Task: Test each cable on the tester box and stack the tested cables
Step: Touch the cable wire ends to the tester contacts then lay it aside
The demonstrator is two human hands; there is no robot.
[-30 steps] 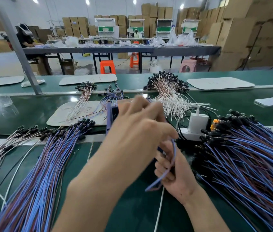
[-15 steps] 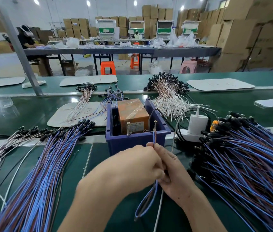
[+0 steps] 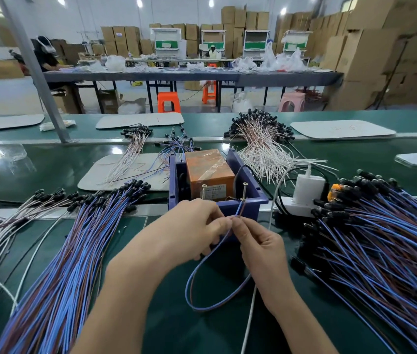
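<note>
Blue-and-brown cable [image 3: 217, 284] hangs in loop over green belt [image 3: 171, 318], nearest camera. Left hand [image 3: 189, 231] and right hand [image 3: 261, 249] together, fingertips pinching cable near its ends. Ends aim up at right screw [image 3: 245, 190] of tester box [image 3: 210, 175]; contact unclear. Judgement: one test in hand, cable not yet stacked. Big pile [image 3: 74, 251] at left, another pile [image 3: 381, 238] at right; which one is tested, cannot tell. White heap [image 3: 261, 149] beyond box, likely still waiting.

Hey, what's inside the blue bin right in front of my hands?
An orange box wrapped in clear tape sits in the blue bin, with two upright screws at its near side. The bin's floor and the box's lower part are hidden by the walls.
</note>
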